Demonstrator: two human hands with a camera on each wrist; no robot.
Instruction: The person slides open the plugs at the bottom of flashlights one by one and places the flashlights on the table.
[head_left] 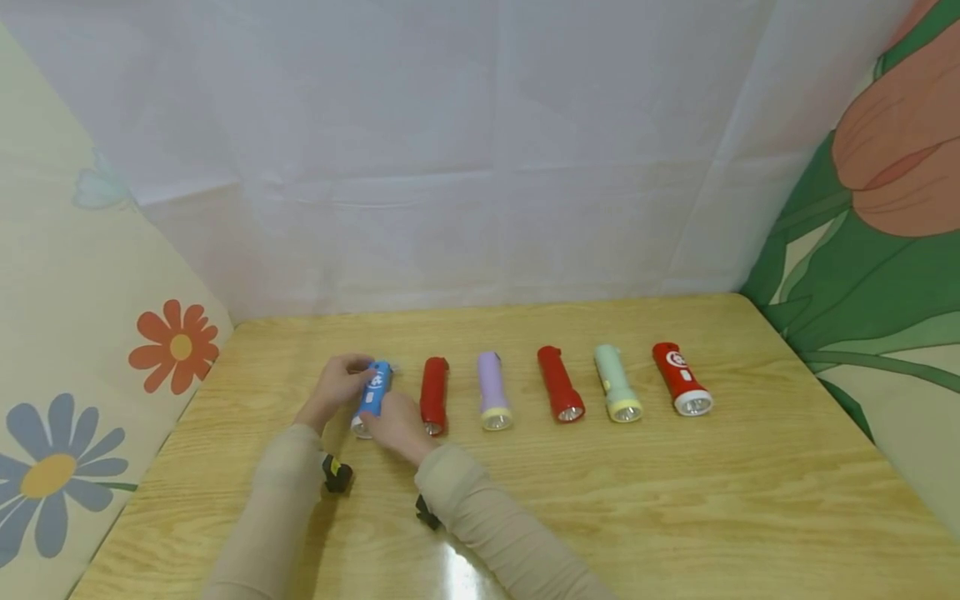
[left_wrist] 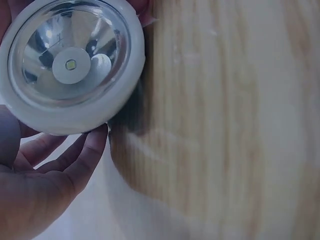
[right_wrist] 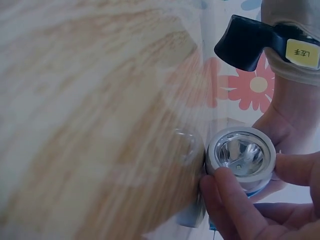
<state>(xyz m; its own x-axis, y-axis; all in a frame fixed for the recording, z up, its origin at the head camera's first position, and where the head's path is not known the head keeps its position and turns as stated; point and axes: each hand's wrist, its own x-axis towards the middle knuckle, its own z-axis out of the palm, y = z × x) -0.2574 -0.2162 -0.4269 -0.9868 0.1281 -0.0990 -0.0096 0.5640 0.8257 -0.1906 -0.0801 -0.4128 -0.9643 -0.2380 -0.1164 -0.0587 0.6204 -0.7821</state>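
Blue flashlight (head_left: pixel 372 392) sits between the hands, on or just above the wooden table (head_left: pixel 675 500): the left hand (head_left: pixel 337 387) grips it toward the tail, while the right hand (head_left: pixel 399 425) pinches the white rim (left_wrist: pixel 75 118). Probably light, stiff plastic, a little slippery — the barrel should hold surest, fingers off the clear lens (left_wrist: pixel 71 40). Just right of the grip lies a red flashlight (head_left: pixel 433 387).

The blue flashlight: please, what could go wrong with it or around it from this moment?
The right grip is close beside the neighbouring red flashlight, so it might knock that one askew. One right fingertip lies at the rim of the lens and may smudge it. The blue flashlight has a round head, so it could roll if released.
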